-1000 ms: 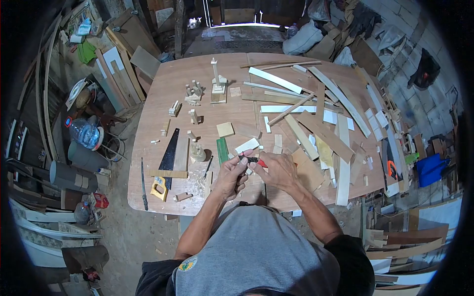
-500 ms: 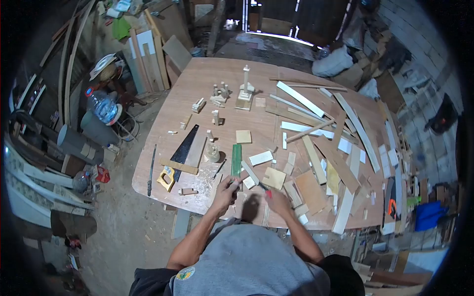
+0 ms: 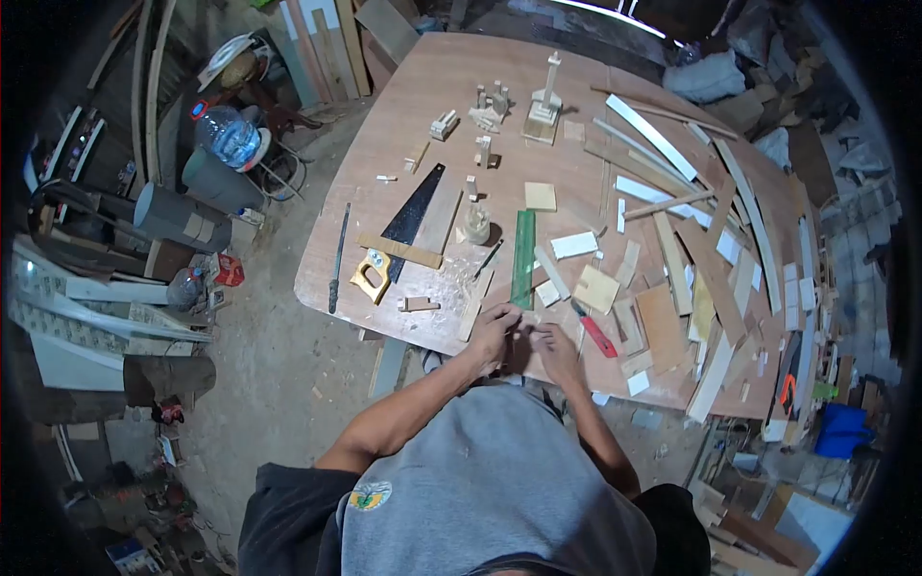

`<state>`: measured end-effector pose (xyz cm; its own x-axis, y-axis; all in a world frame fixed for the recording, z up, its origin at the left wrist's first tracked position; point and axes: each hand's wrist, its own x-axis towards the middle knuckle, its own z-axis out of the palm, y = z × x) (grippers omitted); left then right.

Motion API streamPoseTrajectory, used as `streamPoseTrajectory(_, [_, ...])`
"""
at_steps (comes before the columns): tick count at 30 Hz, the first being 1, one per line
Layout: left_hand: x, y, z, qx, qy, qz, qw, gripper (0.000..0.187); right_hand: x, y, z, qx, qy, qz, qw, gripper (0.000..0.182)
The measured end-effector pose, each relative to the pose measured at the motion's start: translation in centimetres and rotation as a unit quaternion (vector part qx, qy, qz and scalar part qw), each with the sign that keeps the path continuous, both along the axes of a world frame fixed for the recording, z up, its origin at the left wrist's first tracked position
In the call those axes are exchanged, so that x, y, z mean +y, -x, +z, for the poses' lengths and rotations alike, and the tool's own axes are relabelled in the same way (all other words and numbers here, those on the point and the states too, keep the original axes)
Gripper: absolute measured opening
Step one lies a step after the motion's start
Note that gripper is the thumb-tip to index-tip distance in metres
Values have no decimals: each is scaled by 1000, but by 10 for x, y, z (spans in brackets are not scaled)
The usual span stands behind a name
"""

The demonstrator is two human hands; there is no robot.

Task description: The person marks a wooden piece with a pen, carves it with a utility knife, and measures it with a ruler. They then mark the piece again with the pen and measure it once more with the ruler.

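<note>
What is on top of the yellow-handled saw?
A wood strip lies across the saw. The blade shows on both sides of the strip; the part directly beneath it is covered and cannot be seen.

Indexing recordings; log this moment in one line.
left hand: near green strip, contents unclear | right hand: beside left, contents unclear | red-handled tool: lying on table

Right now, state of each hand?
Left hand: fingers curled; cannot tell whether it holds anything.
Right hand: fingers bent, grip unclear; red-handled tool lies beside it.
</note>
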<state>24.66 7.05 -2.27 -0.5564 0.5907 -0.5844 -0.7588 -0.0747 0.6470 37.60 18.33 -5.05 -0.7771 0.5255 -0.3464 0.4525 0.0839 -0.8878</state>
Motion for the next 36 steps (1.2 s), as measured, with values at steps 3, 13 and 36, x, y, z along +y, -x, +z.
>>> streamPoseTrajectory(3, [-7,7,4,-67,-37,-26,997,12,-60,13,3,81,45,-44,995,35])
streamPoseTrajectory(13, [-90,75,-59,137,84,-207,965,16,-124,-2,43,33,19,-97,995,29])
streamPoseTrajectory(36, [-173,175,-102,685,247,-314,610,32,-160,14,-32,-14,-100,-201,974,24])
